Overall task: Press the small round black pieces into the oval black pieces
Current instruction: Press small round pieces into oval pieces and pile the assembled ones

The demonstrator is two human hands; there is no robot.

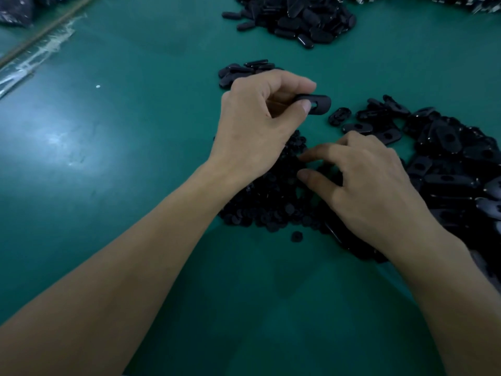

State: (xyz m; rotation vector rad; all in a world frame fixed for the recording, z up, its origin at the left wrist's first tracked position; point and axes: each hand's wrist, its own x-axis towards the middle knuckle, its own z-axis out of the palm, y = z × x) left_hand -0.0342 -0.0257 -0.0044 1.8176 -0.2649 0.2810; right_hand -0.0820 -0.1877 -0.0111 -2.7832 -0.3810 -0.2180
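Pinches an oval black piece (pixel 317 103) by one end in the left hand (pixel 254 123), above the heap of small round black pieces (pixel 265 210), reaches there with the right hand (pixel 371 185) loosely spread, seemingly empty; probably light, stiff, slick plastic, best gripped at edges.

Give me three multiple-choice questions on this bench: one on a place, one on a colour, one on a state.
1. Where is the round-piece pile? A at the far edge; B under the right hand; C at the left edge.
2. Colour of the table? A white; B green; C red.
3. The left hand is: A flat on the surface; B an empty fist; C pinching an oval piece.
Answers: B, the hand is over it; B, the bare surface is green; C, thumb and forefinger grip the piece.
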